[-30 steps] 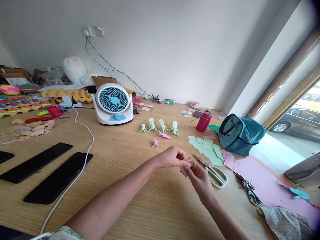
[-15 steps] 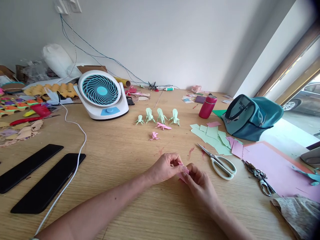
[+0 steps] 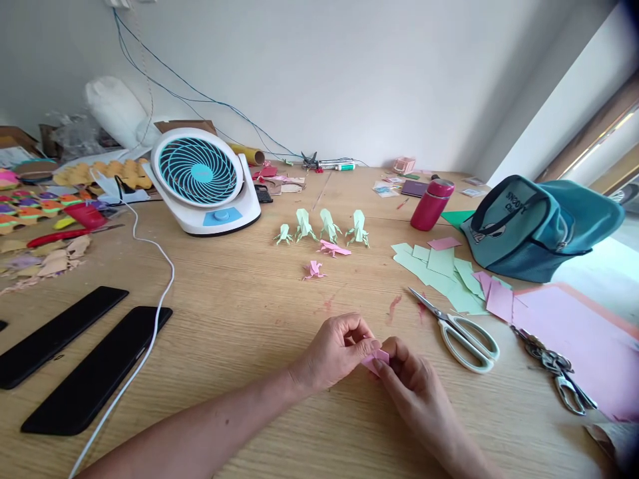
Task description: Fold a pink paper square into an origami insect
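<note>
A small folded piece of pink paper (image 3: 376, 359) is pinched between both hands, low over the wooden table. My left hand (image 3: 342, 349) grips its left end with thumb and fingers, and my right hand (image 3: 412, 376) its right side. Fingers cover much of the paper. Beyond them stand two pink origami insects (image 3: 314, 269), one behind the other. Farther back is a row of several pale green origami insects (image 3: 329, 226). White-handled scissors (image 3: 466, 336) lie to the right of my right hand, blades partly apart.
Green and pink paper pieces (image 3: 442, 266), a red flask (image 3: 432, 205) and a teal bag (image 3: 534, 226) occupy the right. Keys (image 3: 549, 362) lie near pink sheets (image 3: 594, 339). At left are a fan (image 3: 204, 176), a white cable (image 3: 160, 293) and two black flat cases (image 3: 100, 369).
The view has shifted slightly, so the surroundings appear displaced. Both hands still hold the pink paper, which now shows a wider face between the thumbs.
</note>
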Tool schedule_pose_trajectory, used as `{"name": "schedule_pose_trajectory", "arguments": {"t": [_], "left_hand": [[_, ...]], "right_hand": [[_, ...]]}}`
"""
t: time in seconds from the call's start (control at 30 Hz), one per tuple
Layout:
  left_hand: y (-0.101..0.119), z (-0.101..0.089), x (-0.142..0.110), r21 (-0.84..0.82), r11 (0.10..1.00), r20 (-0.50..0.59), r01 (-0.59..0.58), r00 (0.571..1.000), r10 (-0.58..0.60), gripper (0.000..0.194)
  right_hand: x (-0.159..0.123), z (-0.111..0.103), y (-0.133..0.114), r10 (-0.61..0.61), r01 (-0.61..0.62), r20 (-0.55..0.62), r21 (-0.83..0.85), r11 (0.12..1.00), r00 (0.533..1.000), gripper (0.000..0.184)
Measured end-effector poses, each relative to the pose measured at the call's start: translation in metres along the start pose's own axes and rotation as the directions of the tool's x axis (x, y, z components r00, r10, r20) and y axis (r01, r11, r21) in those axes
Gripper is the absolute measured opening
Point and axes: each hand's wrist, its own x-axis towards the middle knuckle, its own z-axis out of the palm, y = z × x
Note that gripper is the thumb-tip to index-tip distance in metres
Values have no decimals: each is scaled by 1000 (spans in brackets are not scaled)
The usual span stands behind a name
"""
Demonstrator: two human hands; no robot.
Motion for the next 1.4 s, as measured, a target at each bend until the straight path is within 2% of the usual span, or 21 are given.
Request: {"name": "schedule_pose_trajectory", "arguments": {"t": [0.2,0.5,0.63,0.73,0.87,1.07,1.2,1.4], "left_hand": [[0,2,-4,117,987,-57,-112,991,120,25],[-6,4,-4,35,999,-52,-33,998,35,32],[-2,6,-7,38,999,-9,-11,1000,12,28],[1,8,-9,75,996,-41,-48,998,51,27],[2,10,-8,-2,999,-53,-48,997,48,30],[-4,8,-6,-78,997,-36,14,999,-17,32],[-2,4,-6,-18,998,-74,-55,996,54,27],[4,0,-4,56,987,-76,-148,985,152,24]], "right_hand": [[-3,-1,0,52,-52,34,8,999,998,37],[-5,1,1,15,-15,-1,-146,989,1000,38],[-6,2,2,-10,9,-14,-107,994,1000,36],[-6,2,4,-12,10,-17,-83,996,1000,34],[-6,3,5,-43,41,-14,-118,992,999,33],[-6,3,3,-60,57,-20,-106,993,998,30],[-5,3,-3,-22,20,-41,-50,999,999,34],[-4,2,-7,61,-61,6,19,998,998,35]]}}
